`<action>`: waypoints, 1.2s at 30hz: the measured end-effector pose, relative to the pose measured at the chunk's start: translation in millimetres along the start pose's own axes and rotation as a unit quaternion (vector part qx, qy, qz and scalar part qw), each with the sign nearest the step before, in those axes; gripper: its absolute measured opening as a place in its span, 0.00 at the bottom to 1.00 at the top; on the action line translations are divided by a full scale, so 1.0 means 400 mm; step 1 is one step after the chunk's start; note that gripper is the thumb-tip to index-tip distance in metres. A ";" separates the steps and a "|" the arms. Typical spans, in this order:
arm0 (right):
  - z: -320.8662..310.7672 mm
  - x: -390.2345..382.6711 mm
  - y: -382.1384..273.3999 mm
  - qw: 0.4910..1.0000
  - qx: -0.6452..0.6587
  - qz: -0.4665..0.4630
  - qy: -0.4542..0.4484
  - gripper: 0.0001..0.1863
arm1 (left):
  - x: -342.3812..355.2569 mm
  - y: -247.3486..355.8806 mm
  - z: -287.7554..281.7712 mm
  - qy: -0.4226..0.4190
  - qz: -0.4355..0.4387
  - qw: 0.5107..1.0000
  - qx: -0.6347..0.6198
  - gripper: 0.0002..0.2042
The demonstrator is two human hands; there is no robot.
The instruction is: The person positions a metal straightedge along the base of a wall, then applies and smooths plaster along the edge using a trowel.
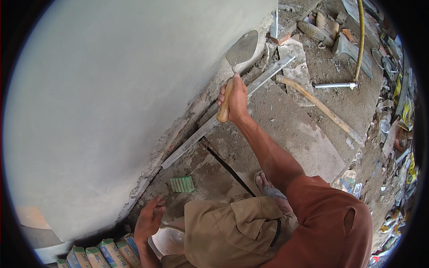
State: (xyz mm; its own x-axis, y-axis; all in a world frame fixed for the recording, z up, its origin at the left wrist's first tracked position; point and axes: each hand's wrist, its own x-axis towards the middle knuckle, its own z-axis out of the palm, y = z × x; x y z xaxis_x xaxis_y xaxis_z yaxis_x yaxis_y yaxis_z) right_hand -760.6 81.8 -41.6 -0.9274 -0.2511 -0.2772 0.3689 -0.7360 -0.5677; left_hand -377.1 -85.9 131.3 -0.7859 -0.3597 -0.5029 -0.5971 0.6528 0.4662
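My right hand [234, 98] is closed round the wooden handle [223, 111] of a trowel, whose grey blade [242, 47] is raised at the lower edge of the pale plastered wall [103, 98]. Beneath that hand a long metal straightedge [187, 150] runs beside the rough base of the wall. My left hand [151, 216] hangs low near my bent leg, fingers apart and holding nothing. Just above and right of it lies a green ridged block [182, 183].
A wooden stick [330, 114], a yellow hose [359, 35] with a metal end and broken pieces [315, 33] lie at right on the dusty slab [290, 138]. Debris fills the far right edge. A dark strip [228, 167] crosses the floor. Stacked bags [89, 257] stand at lower left.
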 end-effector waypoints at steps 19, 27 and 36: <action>0.007 0.019 0.003 0.999 -0.028 -0.015 0.022 0.21 | 0.041 -0.014 0.005 -0.007 0.006 1.000 -0.006 0.20; 0.035 -0.006 0.011 0.994 -0.094 -0.010 0.064 0.20 | 0.047 -0.016 -0.015 0.010 0.025 1.000 -0.001 0.20; -0.034 -0.074 0.112 0.993 -0.043 0.061 0.093 0.22 | 0.022 0.060 -0.008 0.019 0.036 0.999 0.009 0.20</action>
State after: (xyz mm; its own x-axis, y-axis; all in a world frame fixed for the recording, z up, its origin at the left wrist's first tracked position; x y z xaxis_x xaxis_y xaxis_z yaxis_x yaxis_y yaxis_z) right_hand -715.8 65.1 -69.3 -0.8513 -0.2076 -0.4819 0.4884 -0.6493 -0.5830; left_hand -398.8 -75.5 140.4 -0.8329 -0.3356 -0.4401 -0.5355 0.6895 0.4877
